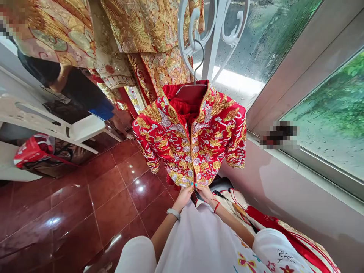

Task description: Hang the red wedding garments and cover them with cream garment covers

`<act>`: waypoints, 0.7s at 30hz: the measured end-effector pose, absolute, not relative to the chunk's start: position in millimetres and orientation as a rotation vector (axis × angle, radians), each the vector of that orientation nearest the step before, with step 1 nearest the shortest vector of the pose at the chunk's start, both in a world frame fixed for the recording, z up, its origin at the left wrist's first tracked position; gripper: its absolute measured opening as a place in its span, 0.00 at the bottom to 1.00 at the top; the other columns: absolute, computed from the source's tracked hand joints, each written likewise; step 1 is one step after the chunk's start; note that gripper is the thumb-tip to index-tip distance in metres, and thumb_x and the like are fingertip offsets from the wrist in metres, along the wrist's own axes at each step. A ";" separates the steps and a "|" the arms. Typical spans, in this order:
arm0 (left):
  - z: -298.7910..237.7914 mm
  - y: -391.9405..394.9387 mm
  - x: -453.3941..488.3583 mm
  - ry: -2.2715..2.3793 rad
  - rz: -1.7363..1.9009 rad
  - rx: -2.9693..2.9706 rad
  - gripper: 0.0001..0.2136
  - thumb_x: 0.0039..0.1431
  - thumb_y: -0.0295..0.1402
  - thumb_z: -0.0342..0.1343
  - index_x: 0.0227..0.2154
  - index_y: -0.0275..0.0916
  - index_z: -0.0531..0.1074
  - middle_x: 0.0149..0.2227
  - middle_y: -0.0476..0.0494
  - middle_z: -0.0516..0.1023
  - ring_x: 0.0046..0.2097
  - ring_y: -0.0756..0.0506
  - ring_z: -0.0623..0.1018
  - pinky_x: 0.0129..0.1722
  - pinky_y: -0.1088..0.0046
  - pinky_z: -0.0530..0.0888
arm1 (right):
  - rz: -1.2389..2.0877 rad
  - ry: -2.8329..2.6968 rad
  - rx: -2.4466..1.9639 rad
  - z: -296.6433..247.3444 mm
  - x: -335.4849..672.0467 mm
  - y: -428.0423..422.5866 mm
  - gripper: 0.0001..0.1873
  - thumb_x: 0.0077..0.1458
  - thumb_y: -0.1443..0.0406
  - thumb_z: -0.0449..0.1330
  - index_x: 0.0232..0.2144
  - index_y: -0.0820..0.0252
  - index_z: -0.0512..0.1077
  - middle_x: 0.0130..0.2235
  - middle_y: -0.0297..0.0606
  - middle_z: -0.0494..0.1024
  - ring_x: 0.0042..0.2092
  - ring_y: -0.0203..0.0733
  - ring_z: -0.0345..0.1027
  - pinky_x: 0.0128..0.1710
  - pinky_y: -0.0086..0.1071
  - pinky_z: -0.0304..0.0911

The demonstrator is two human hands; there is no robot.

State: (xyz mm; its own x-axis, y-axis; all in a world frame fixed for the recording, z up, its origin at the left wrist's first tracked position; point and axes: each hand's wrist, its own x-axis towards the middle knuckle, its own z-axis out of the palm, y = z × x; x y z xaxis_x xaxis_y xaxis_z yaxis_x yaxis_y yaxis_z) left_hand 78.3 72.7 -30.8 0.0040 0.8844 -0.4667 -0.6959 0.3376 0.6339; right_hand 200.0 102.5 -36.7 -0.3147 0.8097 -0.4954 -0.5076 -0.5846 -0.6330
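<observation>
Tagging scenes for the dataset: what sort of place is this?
Probably a costume or formalwear shop, or a dressing room: a red embroidered jacket on a hanger, with gold-patterned garments hanging behind it.

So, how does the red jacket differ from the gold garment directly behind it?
The jacket is red, patterned in gold and silver; the gold garment looks mainly gold. The left hand and right hand hold the jacket at its lower front; neither touches the gold garment. Both are richly patterned.
</observation>
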 end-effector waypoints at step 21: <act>-39.7 62.0 75.4 1.099 1.324 0.239 0.23 0.41 0.39 0.73 0.42 0.39 0.78 0.46 0.38 0.83 0.55 0.36 0.78 0.59 0.57 0.69 | 1.885 -0.437 -1.009 -41.8 185.1 97.0 0.24 0.31 0.62 0.74 0.34 0.54 0.73 0.33 0.32 0.81 0.38 0.44 0.74 0.46 0.39 0.69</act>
